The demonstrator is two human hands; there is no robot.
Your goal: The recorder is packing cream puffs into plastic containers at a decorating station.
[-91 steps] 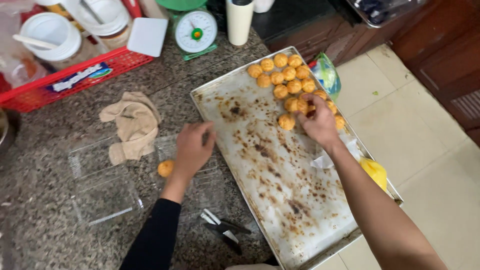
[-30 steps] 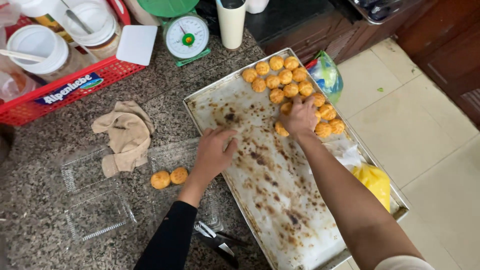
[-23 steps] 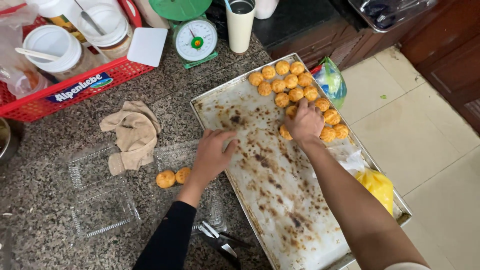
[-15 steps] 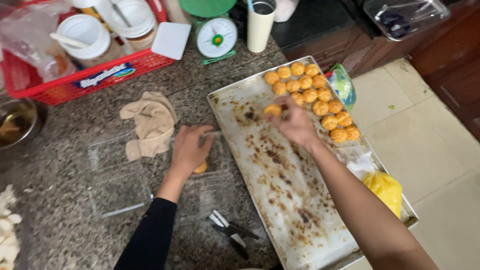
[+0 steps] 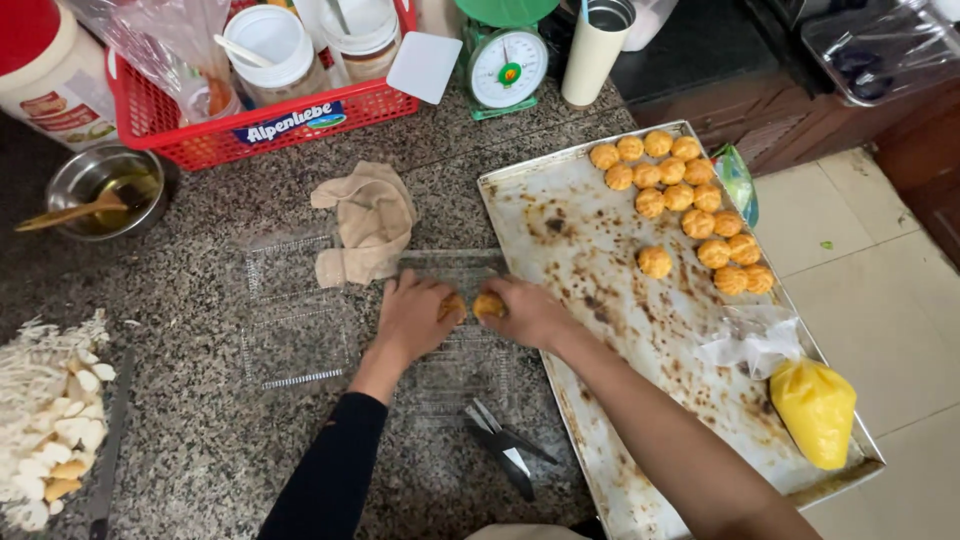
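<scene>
Seen from the head camera, both hands meet over a clear plastic container (image 5: 455, 350) lying open on the speckled granite surface (image 5: 200, 440). The left hand (image 5: 415, 318) is curled around a golden pastry (image 5: 452, 306), which shows only partly between its fingers. The right hand (image 5: 525, 312) pinches a second pastry (image 5: 489, 305) at the fingertips, just beside the first; the two pastries almost touch above the container's upper half. A second clear container (image 5: 295, 310) lies open to the left, near the left hand. A crumpled beige cloth (image 5: 365, 222) rests just above the hands. To the right sits a stained baking tray (image 5: 600, 250), its far corner holding a cluster of baked pastries (image 5: 680, 195), with a yellow piping bag (image 5: 812, 410) at the near end. Dark scissors (image 5: 505, 445) lie below the container. Further back stand a red basket (image 5: 160, 125), a green kitchen scale (image 5: 505, 65) and a metal bowl (image 5: 90, 185)
</scene>
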